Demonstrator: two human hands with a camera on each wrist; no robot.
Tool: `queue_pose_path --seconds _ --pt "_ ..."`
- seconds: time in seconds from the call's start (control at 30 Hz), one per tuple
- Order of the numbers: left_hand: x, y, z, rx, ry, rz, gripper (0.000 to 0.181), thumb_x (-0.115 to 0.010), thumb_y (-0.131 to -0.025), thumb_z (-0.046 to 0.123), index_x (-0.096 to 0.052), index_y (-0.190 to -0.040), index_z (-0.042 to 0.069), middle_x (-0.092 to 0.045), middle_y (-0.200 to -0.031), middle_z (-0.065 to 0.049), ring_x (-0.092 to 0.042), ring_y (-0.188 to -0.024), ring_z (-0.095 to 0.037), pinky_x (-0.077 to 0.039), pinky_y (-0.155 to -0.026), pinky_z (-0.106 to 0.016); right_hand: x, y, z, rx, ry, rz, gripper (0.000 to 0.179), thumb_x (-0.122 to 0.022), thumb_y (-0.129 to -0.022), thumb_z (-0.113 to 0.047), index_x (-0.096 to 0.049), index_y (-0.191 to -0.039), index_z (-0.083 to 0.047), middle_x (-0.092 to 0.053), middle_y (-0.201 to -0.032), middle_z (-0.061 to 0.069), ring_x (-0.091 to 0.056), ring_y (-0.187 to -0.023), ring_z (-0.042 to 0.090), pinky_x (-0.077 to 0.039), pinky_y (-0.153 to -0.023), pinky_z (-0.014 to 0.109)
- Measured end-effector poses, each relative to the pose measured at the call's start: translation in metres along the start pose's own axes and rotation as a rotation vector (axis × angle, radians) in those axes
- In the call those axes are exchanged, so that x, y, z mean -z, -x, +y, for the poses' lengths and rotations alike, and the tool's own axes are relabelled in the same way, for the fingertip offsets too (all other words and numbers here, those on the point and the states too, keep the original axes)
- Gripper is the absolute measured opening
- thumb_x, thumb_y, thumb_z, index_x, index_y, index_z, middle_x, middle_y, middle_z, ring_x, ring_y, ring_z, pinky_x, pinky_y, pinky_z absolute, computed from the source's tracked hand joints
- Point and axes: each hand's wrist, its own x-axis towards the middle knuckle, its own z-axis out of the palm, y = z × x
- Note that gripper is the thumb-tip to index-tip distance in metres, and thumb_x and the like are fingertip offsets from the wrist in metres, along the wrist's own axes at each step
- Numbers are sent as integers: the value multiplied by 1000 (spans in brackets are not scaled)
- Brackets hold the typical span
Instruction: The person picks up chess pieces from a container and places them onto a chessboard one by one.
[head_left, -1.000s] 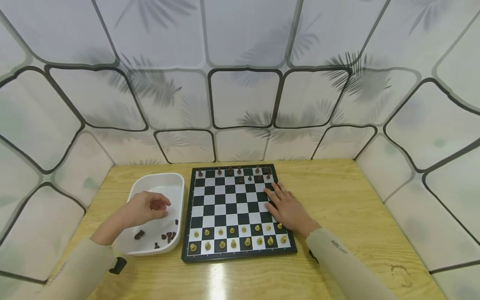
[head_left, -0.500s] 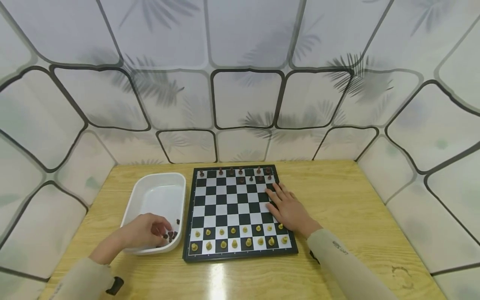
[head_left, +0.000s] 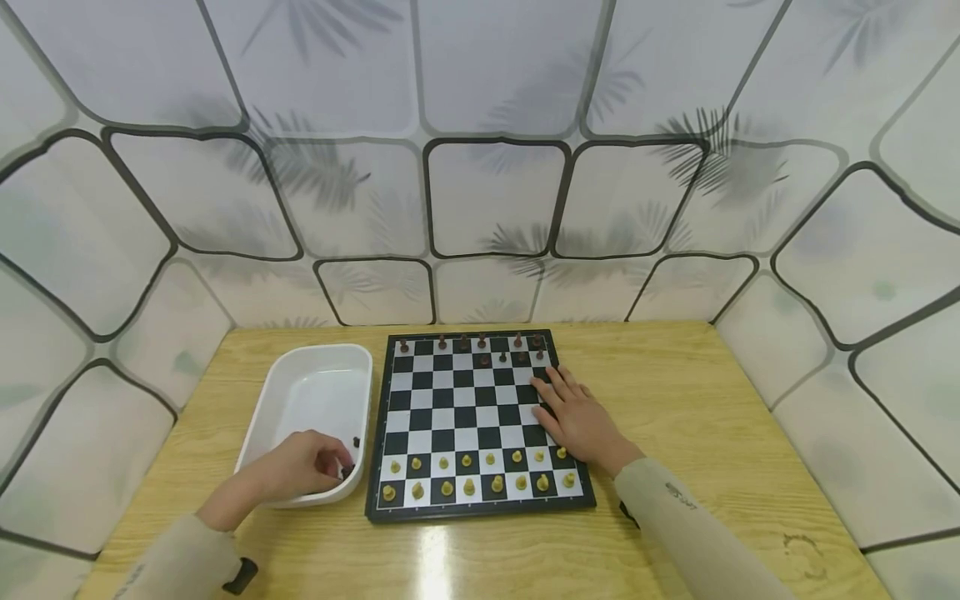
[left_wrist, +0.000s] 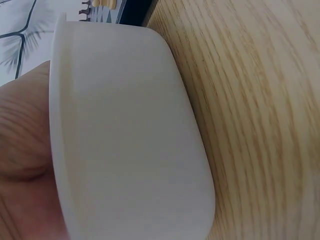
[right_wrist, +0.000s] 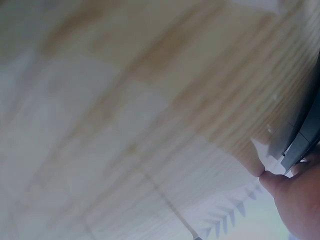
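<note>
Left hand (head_left: 296, 465), fingers curved, grip indeterminable, apparently selects small dark-brown chess pieces (head_left: 348, 472) in the oblong white plastic tray (head_left: 318, 400), next requiring secure pinching; right hand (head_left: 587, 427) rests, fingers extended, on the square black-and-white chessboard (head_left: 465, 417).

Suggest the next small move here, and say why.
Probably lift one dark piece from the white tray toward the chessboard: the left hand is curled down into the tray beside such pieces, and the far dark rows have gaps while the near gold rows are full. Whether a piece is already pinched is unclear.
</note>
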Motion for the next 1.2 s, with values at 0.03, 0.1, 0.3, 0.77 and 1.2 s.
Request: queue_pose_path --seconds 0.03,0.1,0.3,0.77,1.2 --pt "-1 0 0 4 -3 3 17 -81 -83 7 -77 -98 12 -63 -74 12 -54 -68 1 -47 -65 -22 0 0 0 0 0 2 62 -41 -112 -47 -36 -165 -15 -26 -173 20 -21 -162 42 -29 -124 66" --pt "-1 -1 1 17 -7 6 17 -80 -83 6 -77 -99 12 -63 -74 11 -54 -68 1 -47 -65 -22 0 0 -1 0 -2 -2 62 -41 -112 -47 -35 -165 -14 -25 -173 20 -20 -162 42 -29 -124 66" --pt "-1 -2 2 57 -1 5 16 -80 -84 7 -77 -98 13 -63 -74 9 -54 -68 -3 -45 -64 -22 0 -1 -1 -3 -3 -5 63 -40 -112 -48 -35 -165 -15 -24 -174 19 -20 -162 41 -28 -124 66" --pt "-1 -1 1 73 7 11 12 -82 -88 13 -76 -98 14 -64 -76 8 -55 -70 -4 -46 -66 -23 -1 -1 1 -11 6 -15 63 -40 -112 -48 -34 -166 -17 -23 -175 18 -18 -163 41 -28 -124 66" --pt "-1 -3 4 92 1 23 14 -82 -86 11 -73 -96 15 -63 -78 8 -56 -73 -7 -47 -66 -23 -3 -2 2 -14 5 -14 63 -39 -112 -50 -33 -166 -18 -22 -175 16 -18 -163 39 -28 -125 65"
